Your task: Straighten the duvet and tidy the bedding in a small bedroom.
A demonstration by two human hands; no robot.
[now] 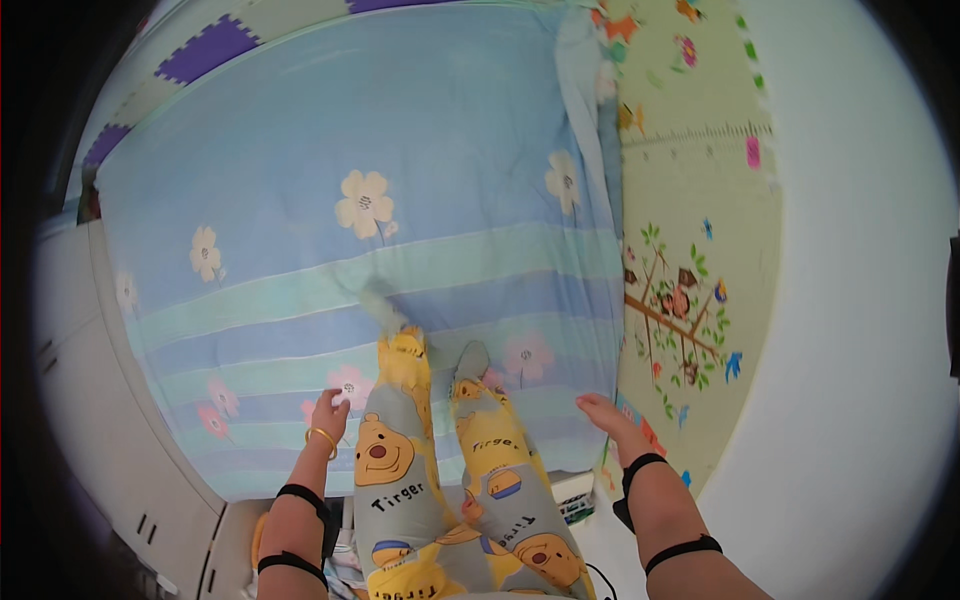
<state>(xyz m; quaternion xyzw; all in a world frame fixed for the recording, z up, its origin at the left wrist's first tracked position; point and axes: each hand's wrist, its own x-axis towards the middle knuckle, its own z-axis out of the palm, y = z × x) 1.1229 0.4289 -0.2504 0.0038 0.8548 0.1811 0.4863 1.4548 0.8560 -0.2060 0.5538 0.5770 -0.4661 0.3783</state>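
A blue bedsheet (460, 120) with pale green stripes and cream and pink flowers covers a wide bed in front of me. My legs, in yellow and grey cartoon-print trousers (385, 450), reach onto it. The left foot is smeared by motion; a grey sock (472, 358) shows on the right one. My left hand (330, 412) hangs beside my left leg above the sheet, loosely open and holding nothing. Off to the right, my right hand (605, 412) is held out near the sheet's right edge, its fingers stretched and nothing in them.
A pale green wall panel (700, 190) with tree and animal pictures runs along the right, beside a white wall (850, 300). White cabinets (110, 400) line the left. Purple and white foam tiles (210, 50) edge the far side. A white box-like thing (573, 497) sits behind the bed's near edge.
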